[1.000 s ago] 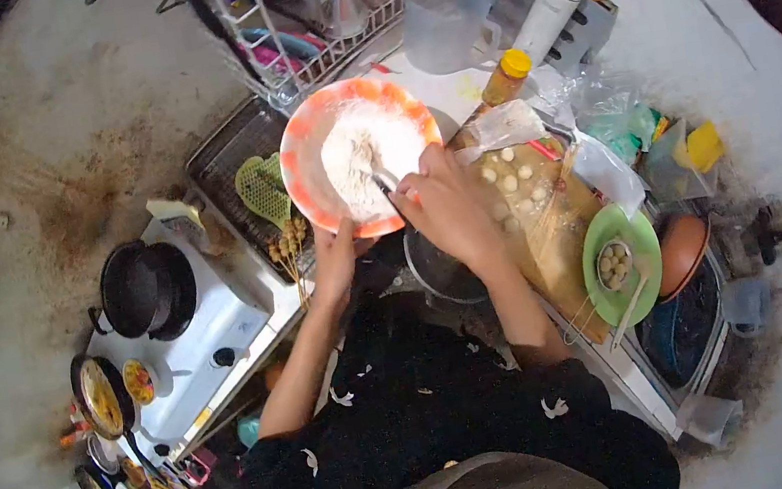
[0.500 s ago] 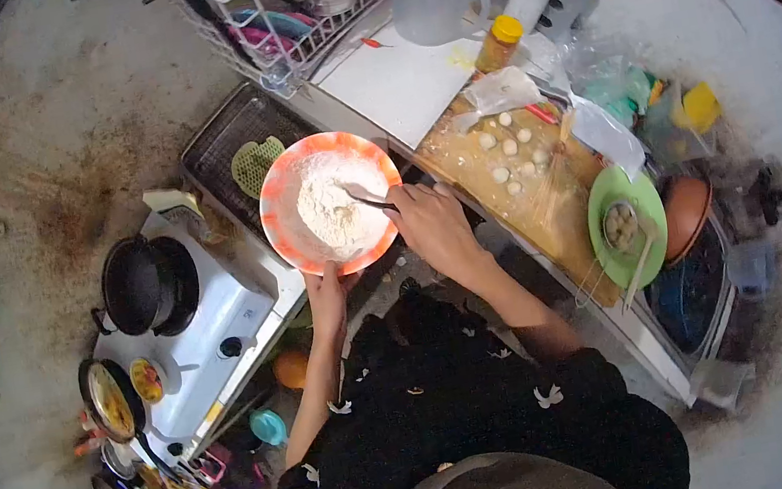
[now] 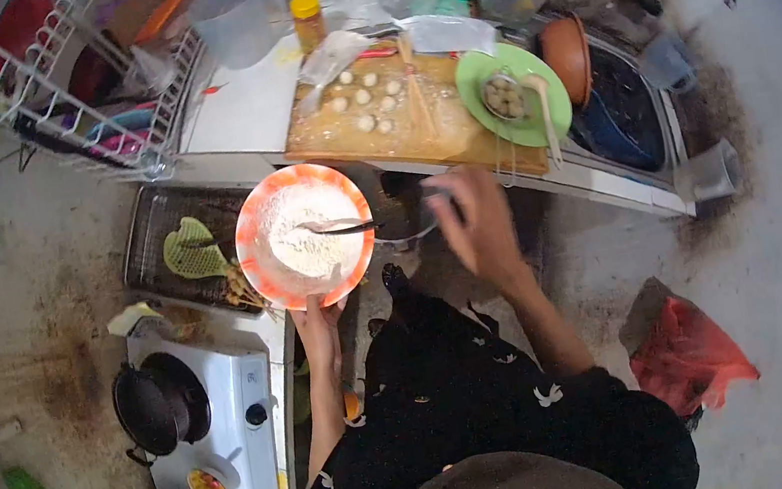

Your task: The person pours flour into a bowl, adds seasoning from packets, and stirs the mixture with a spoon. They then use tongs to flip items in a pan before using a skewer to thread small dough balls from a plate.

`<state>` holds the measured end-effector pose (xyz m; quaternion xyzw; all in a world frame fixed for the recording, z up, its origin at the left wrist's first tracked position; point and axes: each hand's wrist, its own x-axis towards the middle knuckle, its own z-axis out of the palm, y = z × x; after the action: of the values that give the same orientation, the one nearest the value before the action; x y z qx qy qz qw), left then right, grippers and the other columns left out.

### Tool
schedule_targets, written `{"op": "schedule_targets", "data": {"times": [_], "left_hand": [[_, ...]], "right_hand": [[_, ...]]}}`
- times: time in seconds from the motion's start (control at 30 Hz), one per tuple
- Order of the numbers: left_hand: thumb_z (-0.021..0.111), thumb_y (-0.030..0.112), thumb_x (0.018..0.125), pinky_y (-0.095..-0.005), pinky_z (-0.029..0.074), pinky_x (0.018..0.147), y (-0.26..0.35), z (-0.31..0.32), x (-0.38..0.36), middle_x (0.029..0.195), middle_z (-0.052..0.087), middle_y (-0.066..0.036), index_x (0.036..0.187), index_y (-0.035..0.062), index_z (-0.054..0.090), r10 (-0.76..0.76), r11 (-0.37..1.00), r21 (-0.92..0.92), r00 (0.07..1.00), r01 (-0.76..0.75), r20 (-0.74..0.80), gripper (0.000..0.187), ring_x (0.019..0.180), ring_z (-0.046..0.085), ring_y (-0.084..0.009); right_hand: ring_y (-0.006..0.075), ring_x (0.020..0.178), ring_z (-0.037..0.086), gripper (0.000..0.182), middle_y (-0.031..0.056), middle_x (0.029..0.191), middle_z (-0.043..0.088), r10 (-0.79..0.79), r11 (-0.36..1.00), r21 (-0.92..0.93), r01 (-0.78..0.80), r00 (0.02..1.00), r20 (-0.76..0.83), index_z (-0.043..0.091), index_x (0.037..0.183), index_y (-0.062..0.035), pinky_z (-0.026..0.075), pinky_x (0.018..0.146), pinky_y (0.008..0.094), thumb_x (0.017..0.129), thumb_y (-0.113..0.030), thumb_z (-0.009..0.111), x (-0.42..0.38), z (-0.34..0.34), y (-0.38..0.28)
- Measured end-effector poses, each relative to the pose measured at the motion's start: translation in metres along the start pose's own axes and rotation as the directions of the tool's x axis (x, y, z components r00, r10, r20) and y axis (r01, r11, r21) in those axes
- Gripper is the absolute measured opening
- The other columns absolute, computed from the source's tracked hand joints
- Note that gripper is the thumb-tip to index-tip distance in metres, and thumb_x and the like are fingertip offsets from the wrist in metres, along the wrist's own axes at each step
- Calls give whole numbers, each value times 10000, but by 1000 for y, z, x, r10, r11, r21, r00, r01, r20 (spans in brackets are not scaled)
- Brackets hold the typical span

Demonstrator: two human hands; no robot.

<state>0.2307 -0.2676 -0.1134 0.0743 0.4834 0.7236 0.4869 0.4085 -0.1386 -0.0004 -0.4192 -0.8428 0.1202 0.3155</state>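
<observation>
My left hand (image 3: 318,318) grips the near rim of an orange-and-white bowl (image 3: 252,250) from below, thumb up at the edge. A heap of white flour (image 3: 306,252) fills its middle. A spoon (image 3: 348,229) with a dark handle rests in the flour, its handle reaching over the bowl's right rim. To the right of the bowl is my right hand (image 3: 481,226), slightly blurred, off the spoon, with thumb and fingers apart. A pale curved edge (image 3: 410,238) shows between the bowl and the fingers.
On the counter, a floured wooden board (image 3: 345,140) bears several small dough balls (image 3: 366,124). A green plate (image 3: 479,90) holds a strainer with balls beside the sink (image 3: 627,98). The stove (image 3: 242,398) with pans stands at left, a dish rack (image 3: 88,108) at upper left.
My right hand has let go of the spoon and moved right, away from the bowl. The view has turned toward the counter; my left hand still holds the bowl.
</observation>
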Motion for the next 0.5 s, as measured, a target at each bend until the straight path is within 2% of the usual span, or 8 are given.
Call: {"op": "schedule_targets", "data": {"times": [0.1,0.13,0.2,0.23,0.3,0.4,0.43,0.5], "left_hand": [[349,69,856,-382,467,809,-4,4,-6,1204,388,-123,1257,57,220,-78,996,55,996,75,52,422,1023,495,-235],[349,69,856,-382,467,809,-6,6,-11,1204,388,-123,1257,57,220,-89,995,58,994,86,64,422,1023,495,-235],[347,62,844,-376,470,803,-8,15,-18,1199,388,-126,1255,55,221,-138,989,68,984,131,112,430,1023,492,-232],[347,62,844,-376,470,803,-10,19,-21,1199,388,-126,1255,55,221,-142,988,72,982,133,127,430,1023,492,-232],[361,64,832,-364,467,799,-15,31,-25,1193,391,-123,1254,52,221,-211,973,135,960,188,186,444,1029,484,-224],[372,65,824,-357,463,792,-22,55,-31,1184,396,-118,1251,47,221,-226,959,215,954,183,196,454,1019,483,-217],[363,70,828,-353,459,784,-23,65,-33,1171,406,-118,1252,48,221,-218,960,219,955,173,200,448,1007,486,-214],[358,79,834,-350,458,780,-29,78,-32,1166,411,-117,1247,46,230,-209,962,214,959,167,192,434,995,491,-211]], "right_hand": [[340,957,464,323,169,962,475,111,935,-267,-233,908,-403,508,1040,-66,382,813,410,723,-11,522,-27,-35,57],[340,957,464,323,169,962,475,118,930,-276,-245,905,-408,508,1040,-66,382,813,410,723,-11,522,-31,-47,73],[340,964,468,428,174,980,473,300,911,-190,-367,903,-306,486,1117,-86,395,800,417,703,20,509,-30,-65,104],[340,964,468,428,174,980,473,303,906,-194,-375,898,-319,486,1117,-86,395,800,417,703,20,509,-28,-69,117],[323,921,495,506,168,971,482,243,942,-210,-264,962,-122,467,1171,-123,417,765,403,689,25,515,-22,-74,142],[290,833,501,483,143,919,493,173,946,-290,-147,983,67,490,1158,-116,405,730,368,697,25,521,-17,-75,167],[269,770,531,505,115,860,522,75,944,-325,-61,997,30,514,1140,-163,430,688,380,663,-2,556,-17,-73,178],[257,760,530,478,101,839,523,-5,938,-346,6,1000,2,534,1116,-164,426,674,377,663,-14,561,-17,-73,192]]}}
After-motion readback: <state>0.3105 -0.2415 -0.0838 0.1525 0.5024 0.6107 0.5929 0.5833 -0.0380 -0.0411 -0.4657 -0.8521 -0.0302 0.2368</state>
